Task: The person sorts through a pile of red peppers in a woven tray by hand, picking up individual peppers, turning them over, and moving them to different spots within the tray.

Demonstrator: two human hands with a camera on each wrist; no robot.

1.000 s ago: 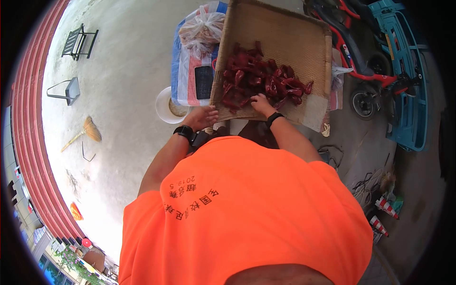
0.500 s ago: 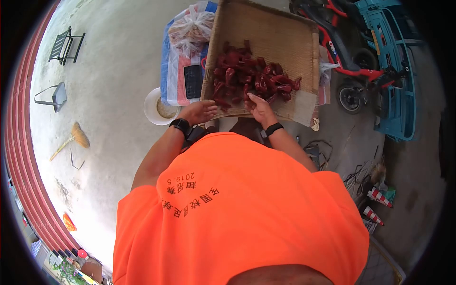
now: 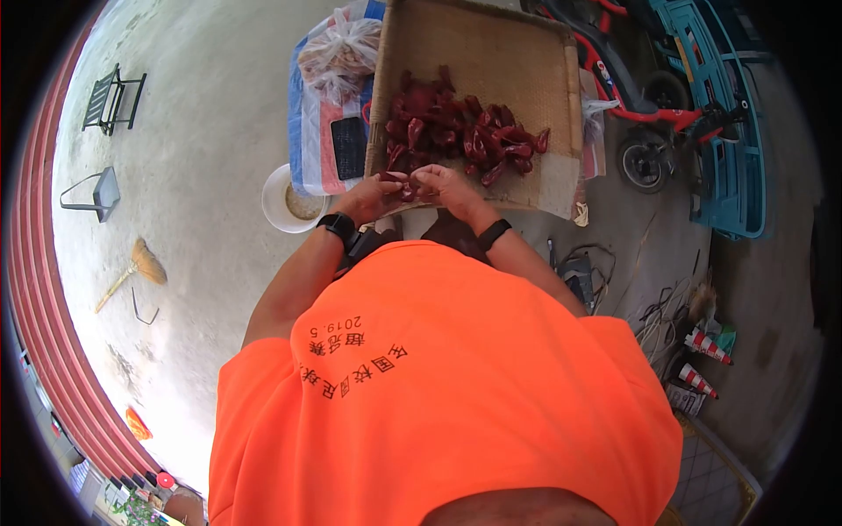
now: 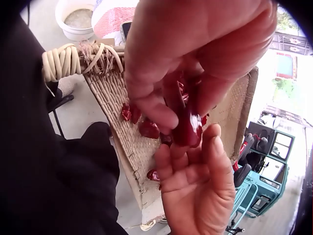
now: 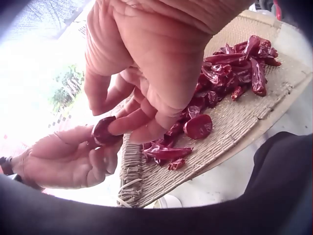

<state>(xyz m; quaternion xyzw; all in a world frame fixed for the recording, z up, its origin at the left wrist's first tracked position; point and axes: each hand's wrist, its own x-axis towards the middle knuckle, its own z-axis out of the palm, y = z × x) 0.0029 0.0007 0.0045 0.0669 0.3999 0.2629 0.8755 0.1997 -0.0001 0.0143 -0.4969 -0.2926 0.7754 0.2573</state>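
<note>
Between my hands is a dark red, glossy dried chili (image 4: 188, 126). My left hand (image 3: 364, 203) pinches it from one side with thumb and fingers. From the other side my right hand (image 3: 452, 189) holds its end at the fingertips, as the right wrist view shows with the same chili (image 5: 101, 132). Both hands are over the near edge of a woven tray (image 3: 482, 53). On the tray lies a loose heap of dried chilies (image 3: 469, 131), with a few strays (image 5: 168, 152) close to the rim.
Left of the tray, a striped woven sack (image 3: 311, 140) carries a tied clear plastic bag (image 3: 340, 57) and a black rectangular object (image 3: 348, 149). A white bucket (image 3: 279, 203) stands below it. A red-black scooter (image 3: 645, 162) and a blue vehicle (image 3: 732, 175) are at right; a broom (image 3: 147, 261) lies left.
My right hand has come up from the heap and moved left to meet my left hand, bringing a chili between them. The view has shifted slightly, so the tray appears further left.
</note>
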